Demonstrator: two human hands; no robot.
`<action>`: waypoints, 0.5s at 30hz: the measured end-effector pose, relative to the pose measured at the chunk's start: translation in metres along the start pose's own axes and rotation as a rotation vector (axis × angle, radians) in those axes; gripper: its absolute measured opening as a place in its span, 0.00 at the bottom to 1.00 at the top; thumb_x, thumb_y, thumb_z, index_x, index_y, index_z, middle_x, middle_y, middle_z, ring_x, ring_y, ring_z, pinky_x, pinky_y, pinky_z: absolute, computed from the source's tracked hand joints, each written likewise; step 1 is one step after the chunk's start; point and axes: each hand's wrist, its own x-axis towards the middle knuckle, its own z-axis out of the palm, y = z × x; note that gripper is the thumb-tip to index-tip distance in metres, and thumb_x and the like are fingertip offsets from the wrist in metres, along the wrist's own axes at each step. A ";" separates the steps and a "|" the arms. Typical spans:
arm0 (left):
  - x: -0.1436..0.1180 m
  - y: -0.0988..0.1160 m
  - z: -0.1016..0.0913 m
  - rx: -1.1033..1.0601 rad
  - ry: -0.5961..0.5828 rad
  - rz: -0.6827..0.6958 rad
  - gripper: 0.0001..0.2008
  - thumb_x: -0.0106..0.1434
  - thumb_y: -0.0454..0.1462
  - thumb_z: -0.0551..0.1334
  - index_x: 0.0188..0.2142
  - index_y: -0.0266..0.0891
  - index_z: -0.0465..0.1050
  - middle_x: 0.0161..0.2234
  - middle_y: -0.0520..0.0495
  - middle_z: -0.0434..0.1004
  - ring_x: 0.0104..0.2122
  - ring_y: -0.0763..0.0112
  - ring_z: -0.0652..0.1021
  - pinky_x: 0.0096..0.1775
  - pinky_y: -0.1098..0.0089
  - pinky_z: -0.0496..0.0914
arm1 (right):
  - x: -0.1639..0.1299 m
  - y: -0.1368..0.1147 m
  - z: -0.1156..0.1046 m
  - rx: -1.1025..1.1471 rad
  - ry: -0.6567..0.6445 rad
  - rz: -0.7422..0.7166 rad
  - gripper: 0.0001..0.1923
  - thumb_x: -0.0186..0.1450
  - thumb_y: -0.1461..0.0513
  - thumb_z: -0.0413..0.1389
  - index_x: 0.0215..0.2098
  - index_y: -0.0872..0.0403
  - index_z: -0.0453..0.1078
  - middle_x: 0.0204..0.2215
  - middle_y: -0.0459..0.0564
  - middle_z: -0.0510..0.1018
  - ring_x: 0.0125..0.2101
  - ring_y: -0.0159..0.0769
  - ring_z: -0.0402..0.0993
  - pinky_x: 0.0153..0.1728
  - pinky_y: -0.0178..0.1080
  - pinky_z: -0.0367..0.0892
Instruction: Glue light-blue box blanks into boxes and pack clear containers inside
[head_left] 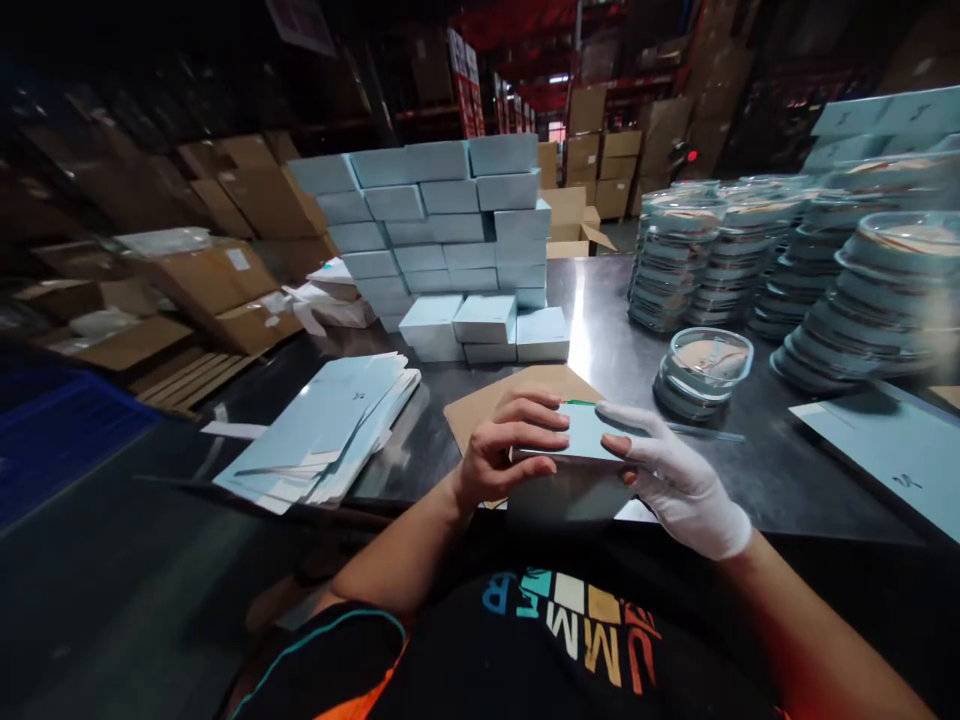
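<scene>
Between my two hands is a pale blue box (585, 432), held at the near edge of the table over a brown cardboard sheet (551, 380). My left hand (516, 445) is bare; its fingers lie across the box's left end with the thumb on the near side. On the right end, my right hand (671, 475) wears a white glove with some fingertips uncovered, and it grips the box too. A strip of green shows at the box's far edge. The box's near side is in shadow.
Pale blue boxes (442, 215) are stacked in a wall at the back. Flat blue card blanks (322, 420) lie at left, another blank (892, 460) at right. Stacks of clear round-cornered containers (675, 260) fill the right, with a shorter stack (705, 370) nearer. A blue crate (67, 430) stands far left.
</scene>
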 end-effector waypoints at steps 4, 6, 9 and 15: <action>0.001 0.000 0.001 0.016 0.006 -0.018 0.18 0.71 0.55 0.69 0.41 0.47 0.89 0.41 0.38 0.89 0.52 0.47 0.85 0.55 0.43 0.80 | 0.000 0.005 -0.002 -0.014 0.020 0.029 0.15 0.79 0.56 0.59 0.61 0.40 0.82 0.65 0.56 0.81 0.65 0.48 0.79 0.66 0.54 0.77; 0.007 0.002 -0.006 0.012 -0.027 -0.003 0.15 0.72 0.52 0.69 0.42 0.46 0.88 0.41 0.38 0.89 0.52 0.48 0.85 0.54 0.44 0.81 | -0.001 0.009 -0.002 -0.059 0.026 0.013 0.15 0.79 0.55 0.59 0.61 0.41 0.82 0.64 0.57 0.81 0.65 0.48 0.80 0.65 0.54 0.77; 0.026 0.010 -0.018 0.108 -0.228 0.029 0.11 0.69 0.49 0.74 0.41 0.46 0.87 0.50 0.36 0.88 0.62 0.45 0.81 0.61 0.44 0.77 | 0.000 0.007 0.008 -0.182 -0.003 -0.049 0.21 0.79 0.56 0.59 0.69 0.42 0.76 0.68 0.59 0.78 0.67 0.47 0.77 0.67 0.54 0.75; 0.050 0.033 -0.028 0.436 -0.604 -0.019 0.25 0.60 0.44 0.78 0.57 0.48 0.83 0.50 0.41 0.87 0.49 0.49 0.85 0.54 0.55 0.79 | 0.022 0.012 0.006 -0.186 -0.167 0.016 0.51 0.71 0.48 0.67 0.83 0.52 0.52 0.76 0.63 0.68 0.73 0.53 0.69 0.72 0.53 0.68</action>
